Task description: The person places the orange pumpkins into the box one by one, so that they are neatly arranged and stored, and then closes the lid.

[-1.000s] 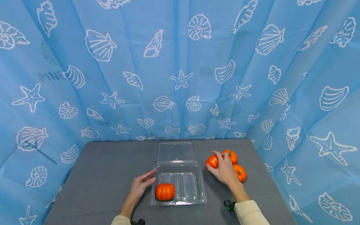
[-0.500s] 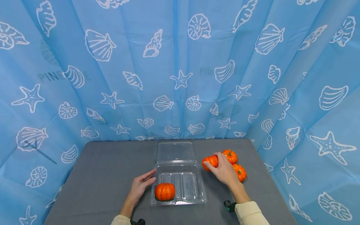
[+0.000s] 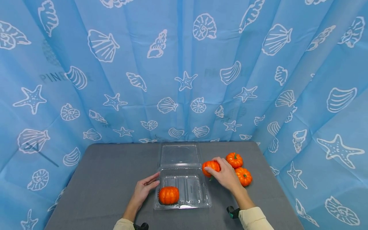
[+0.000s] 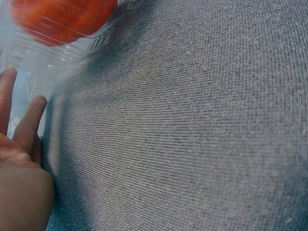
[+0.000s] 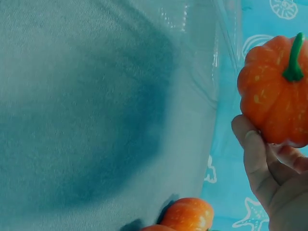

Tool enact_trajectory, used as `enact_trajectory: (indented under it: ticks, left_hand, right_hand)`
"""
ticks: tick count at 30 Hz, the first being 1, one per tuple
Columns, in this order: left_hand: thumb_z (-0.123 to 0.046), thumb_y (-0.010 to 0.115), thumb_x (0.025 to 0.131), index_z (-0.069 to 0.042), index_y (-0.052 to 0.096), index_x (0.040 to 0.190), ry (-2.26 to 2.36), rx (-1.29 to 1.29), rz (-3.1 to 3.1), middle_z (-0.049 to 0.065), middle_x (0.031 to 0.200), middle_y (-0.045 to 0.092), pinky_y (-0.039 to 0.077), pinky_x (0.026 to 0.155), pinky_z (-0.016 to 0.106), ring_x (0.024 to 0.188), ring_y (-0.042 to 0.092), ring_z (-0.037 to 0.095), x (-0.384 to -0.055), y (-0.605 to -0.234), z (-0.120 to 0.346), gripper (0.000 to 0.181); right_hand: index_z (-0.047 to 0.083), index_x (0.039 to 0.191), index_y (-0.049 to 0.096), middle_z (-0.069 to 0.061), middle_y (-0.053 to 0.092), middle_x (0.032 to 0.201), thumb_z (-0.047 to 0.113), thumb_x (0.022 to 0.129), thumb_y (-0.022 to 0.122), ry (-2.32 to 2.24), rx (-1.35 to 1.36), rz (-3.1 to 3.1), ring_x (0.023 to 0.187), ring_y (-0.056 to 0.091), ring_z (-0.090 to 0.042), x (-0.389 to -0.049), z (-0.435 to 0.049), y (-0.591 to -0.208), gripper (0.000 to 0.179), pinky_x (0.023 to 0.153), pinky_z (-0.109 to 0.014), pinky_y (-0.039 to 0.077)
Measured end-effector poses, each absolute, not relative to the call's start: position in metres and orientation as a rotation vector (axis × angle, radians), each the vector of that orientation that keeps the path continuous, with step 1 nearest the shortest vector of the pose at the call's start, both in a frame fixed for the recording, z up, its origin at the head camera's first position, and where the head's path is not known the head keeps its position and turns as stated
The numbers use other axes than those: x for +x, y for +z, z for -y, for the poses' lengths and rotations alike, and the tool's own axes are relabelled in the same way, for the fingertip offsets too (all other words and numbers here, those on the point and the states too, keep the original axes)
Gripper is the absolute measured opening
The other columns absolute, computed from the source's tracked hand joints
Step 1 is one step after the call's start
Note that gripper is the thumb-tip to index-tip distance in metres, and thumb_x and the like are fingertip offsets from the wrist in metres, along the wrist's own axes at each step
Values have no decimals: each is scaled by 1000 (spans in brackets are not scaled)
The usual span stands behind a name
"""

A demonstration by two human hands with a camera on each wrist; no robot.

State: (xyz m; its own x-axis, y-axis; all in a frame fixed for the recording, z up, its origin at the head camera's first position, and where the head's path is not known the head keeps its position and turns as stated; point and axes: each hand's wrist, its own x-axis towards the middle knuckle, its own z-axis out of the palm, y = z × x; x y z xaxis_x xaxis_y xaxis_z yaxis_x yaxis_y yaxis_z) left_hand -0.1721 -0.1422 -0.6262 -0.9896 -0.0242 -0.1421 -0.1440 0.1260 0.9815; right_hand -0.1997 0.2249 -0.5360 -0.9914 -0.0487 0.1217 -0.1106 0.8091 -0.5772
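Right of the frame's centre, your right hand (image 3: 227, 177) is grasping an orange miniature pumpkin (image 3: 211, 168), its thumb on the near side and its fingers on the far side; the fruit lies at the left of the hand, beyond your palm, its green stem (image 5: 295, 62) directed toward the bottom of the head view. In the right wrist view the same pumpkin fills the right edge, directly above your fingertips. It sits beside the upper right corner of a clear plastic clamshell container (image 3: 195, 206) at the lower centre, whose lid (image 3: 179, 155) is folded back toward the top of the frame. A second pumpkin (image 3: 168, 195) rests in the container's lower left corner. Your left hand (image 3: 142, 189) is relaxed and grasps nothing, its extended fingers reaching the container's left rim. Just right of your right hand, an upper pumpkin (image 3: 234, 160) and a lower pumpkin (image 3: 243, 177) stand next to each other, stems up, on the grey cloth-covered table (image 3: 112, 172). A blue shell-patterned curtain (image 3: 185, 52) spans the background.
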Motion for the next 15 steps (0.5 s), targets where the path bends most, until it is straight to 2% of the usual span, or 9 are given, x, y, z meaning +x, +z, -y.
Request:
enact_trajectory:
  ticks: [9,15]
  left_hand:
    - [-22,79,89,-10,69,133,2084,-141,-2211,8,138,67,53,92,13,132,62,28,-172,-625,142,46]
    - [-22,79,89,-10,70,132,2082,-161,-2216,9,137,68,53,91,13,132,63,28,-173,-626,142,46]
  right_hand:
    - [29,110,67,2,68,97,66,80,76,922,169,2846,79,57,-15,-196,-213,-534,49,65,-28,46]
    - [29,107,68,4,69,97,58,79,81,1054,258,2806,81,58,-12,-193,-206,-536,42,66,-26,49]
